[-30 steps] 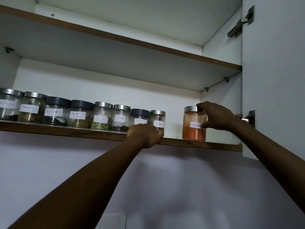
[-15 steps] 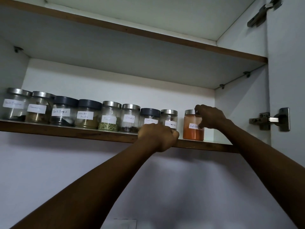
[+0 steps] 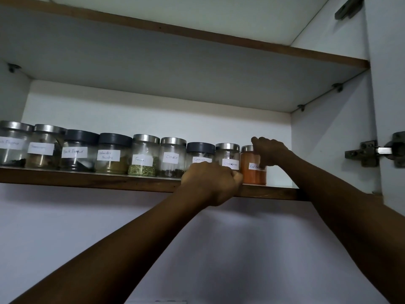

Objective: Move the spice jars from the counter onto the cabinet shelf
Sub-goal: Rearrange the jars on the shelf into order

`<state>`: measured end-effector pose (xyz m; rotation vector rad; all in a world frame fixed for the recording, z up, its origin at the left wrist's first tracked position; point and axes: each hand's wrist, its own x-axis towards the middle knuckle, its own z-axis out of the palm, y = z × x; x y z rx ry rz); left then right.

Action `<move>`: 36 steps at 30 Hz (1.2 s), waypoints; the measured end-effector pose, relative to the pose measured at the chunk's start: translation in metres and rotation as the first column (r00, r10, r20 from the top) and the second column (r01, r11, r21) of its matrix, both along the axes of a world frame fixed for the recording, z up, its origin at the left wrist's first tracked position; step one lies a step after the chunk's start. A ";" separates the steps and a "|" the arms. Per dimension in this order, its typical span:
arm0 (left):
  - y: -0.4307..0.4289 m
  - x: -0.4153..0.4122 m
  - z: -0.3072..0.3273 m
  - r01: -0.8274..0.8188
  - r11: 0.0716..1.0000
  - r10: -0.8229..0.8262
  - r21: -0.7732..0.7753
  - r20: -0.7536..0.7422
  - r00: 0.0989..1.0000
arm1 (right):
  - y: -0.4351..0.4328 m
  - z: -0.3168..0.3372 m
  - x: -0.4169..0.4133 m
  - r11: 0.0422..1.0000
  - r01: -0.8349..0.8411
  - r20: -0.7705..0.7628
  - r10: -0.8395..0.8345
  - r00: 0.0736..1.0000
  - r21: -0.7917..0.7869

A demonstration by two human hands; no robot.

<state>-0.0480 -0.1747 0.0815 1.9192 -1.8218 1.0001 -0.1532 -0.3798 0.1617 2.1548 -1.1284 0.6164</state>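
Up at the open cabinet now, both arms stretched high toward the lower shelf (image 3: pixel 87 181). The right hand (image 3: pixel 270 151) has its fingers curled over the top and right flank of the red-powder jar (image 3: pixel 252 172), holding it by the lid end. The jar stands upright on the shelf board, at the right end of the row, just beside the cinnamon jar (image 3: pixel 228 154) (its label starts "Red", the rest sits behind the hand). The left hand (image 3: pixel 212 183) is balled into a fist against the shelf's front edge, nothing visible inside it. It covers the lower parts of the garam jar (image 3: pixel 200 152) and the cinnamon jar. Running leftward, the line is tight, jar against jar: the cloves jar (image 3: pixel 173 156), the fennel jar (image 3: pixel 143 156) with green flakes at the bottom, the coriander powder jar (image 3: pixel 112 154), the black pepper jar (image 3: pixel 79 150). Two more silver-lidded jars (image 3: pixel 28 145) follow at the far left, their labels too faint to read. Dark lids on garam, coriander and pepper, steel on the others. To the right of the red-powder jar there is bare shelf board up to the cabinet's side wall. Beyond it, a metal hinge (image 3: pixel 372 153) carries the open door (image 3: pixel 390 84). An upper shelf (image 3: pixel 197 36) runs above.
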 end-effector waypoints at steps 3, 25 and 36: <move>-0.001 0.001 -0.001 -0.001 1.000 0.002 -0.019 0.035 0.999 | -0.002 -0.001 0.003 0.999 -0.033 0.014 0.033 0.999 0.025; 0.005 -0.013 -0.008 -0.075 0.977 0.057 -0.198 -0.095 0.994 | 0.006 -0.008 -0.003 0.985 -0.076 0.273 0.116 0.955 -0.152; 0.015 -0.013 -0.005 -0.092 0.990 0.071 -0.103 -0.186 0.980 | 0.071 -0.023 -0.038 0.950 -0.149 0.138 0.192 0.972 -0.274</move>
